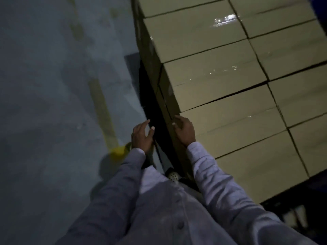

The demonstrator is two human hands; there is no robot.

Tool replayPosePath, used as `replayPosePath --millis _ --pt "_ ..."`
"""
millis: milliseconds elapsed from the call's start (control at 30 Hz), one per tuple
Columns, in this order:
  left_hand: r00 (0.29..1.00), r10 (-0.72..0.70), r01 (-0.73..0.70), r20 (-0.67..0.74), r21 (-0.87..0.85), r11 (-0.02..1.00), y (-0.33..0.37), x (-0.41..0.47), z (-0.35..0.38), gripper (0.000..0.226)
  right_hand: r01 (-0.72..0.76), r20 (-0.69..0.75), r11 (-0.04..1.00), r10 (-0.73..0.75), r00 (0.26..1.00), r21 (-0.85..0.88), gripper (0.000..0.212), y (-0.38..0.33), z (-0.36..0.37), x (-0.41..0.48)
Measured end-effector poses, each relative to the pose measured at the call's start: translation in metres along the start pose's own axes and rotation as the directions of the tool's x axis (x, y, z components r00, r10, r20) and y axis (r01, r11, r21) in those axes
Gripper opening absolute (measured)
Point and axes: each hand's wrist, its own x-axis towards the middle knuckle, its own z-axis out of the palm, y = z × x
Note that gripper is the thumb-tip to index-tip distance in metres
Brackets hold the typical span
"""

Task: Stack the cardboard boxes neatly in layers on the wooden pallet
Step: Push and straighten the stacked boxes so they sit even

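Boxes [221,82] stacked just beyond right grip [184,129], wide, at their edge; left grip [142,137] beside it, wide, empty.

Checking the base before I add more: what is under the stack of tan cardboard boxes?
Only dark slats show below the stack of tan cardboard boxes, seemingly the wooden pallet. The rest is covered by boxes and shadow.

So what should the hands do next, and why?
Probably push the nearest box flush with the right hand: both hands are open and empty, the right at that box's corner, the left hand hovering beside the stack.
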Motion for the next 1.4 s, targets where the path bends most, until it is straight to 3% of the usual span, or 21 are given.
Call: replayPosePath --millis 100,200,300,367,433,533,700,800,967,1033,1167,1300,1400 --pt "0.998 -0.011 0.016 0.057 -0.084 0.996 0.026 0.054 -0.010 0.038 -0.245 -0.086 0.948 0.267 0.960 0.204 0.035 0.003 -0.008 0.007" --pt "0.991 -0.050 0.071 0.126 -0.169 0.983 0.041 0.125 -0.023 0.031 -0.405 -0.070 0.827 0.465 0.882 0.389 0.032 0.004 -0.005 0.025" --pt "0.973 -0.013 0.055 0.231 -0.176 0.983 0.064 0.204 -0.041 0.029 -0.516 -0.016 0.643 0.634 0.773 0.566 0.053 0.021 0.018 0.068" --pt "0.934 0.012 0.039 0.358 -0.136 0.990 0.079 0.253 -0.045 0.031 -0.565 -0.037 0.604 0.701 0.712 0.562 0.070 0.018 0.031 0.085" --pt "0.882 0.034 0.002 0.471 -0.076 0.997 0.092 0.290 -0.045 0.037 -0.598 -0.049 0.578 0.740 0.671 0.555 0.068 -0.020 0.034 0.080" --pt "0.798 0.030 -0.058 0.602 0.026 0.998 0.120 0.322 -0.036 0.042 -0.603 -0.058 0.545 0.767 0.639 0.582 0.066 -0.059 0.035 0.081" --pt "0.687 0.025 -0.152 0.726 0.109 0.982 0.144 0.350 -0.005 0.049 -0.519 -0.007 0.314 0.860 0.511 0.795 0.076 -0.061 0.060 0.088" --pt "0.674 0.007 -0.178 0.739 0.153 0.972 0.152 0.361 0.005 0.052 -0.411 0.022 0.187 0.891 0.453 0.892 0.086 -0.045 0.072 0.094" --pt "0.685 0.088 -0.321 0.723 0.192 0.928 0.156 0.369 -0.001 0.042 -0.246 0.063 0.038 0.919 0.389 0.969 0.066 -0.053 0.060 0.093" --pt "0.674 0.052 -0.279 0.737 0.189 0.941 0.156 0.379 0.000 0.041 -0.225 0.065 0.023 0.924 0.377 0.974 0.059 -0.056 0.058 0.092" --pt "0.679 -0.107 -0.065 0.726 0.204 0.977 0.172 0.390 0.007 0.042 -0.194 0.106 -0.038 0.929 0.355 0.980 0.054 -0.047 0.056 0.085" --pt "0.617 -0.142 -0.042 0.774 0.213 0.976 0.181 0.398 0.001 0.040 -0.193 0.092 -0.021 0.924 0.371 0.981 0.055 -0.051 0.060 0.080" --pt "0.647 -0.161 -0.003 0.745 0.214 0.977 0.187 0.395 -0.002 0.039 -0.154 0.091 -0.037 0.929 0.358 0.987 0.052 -0.050 0.062 0.079"
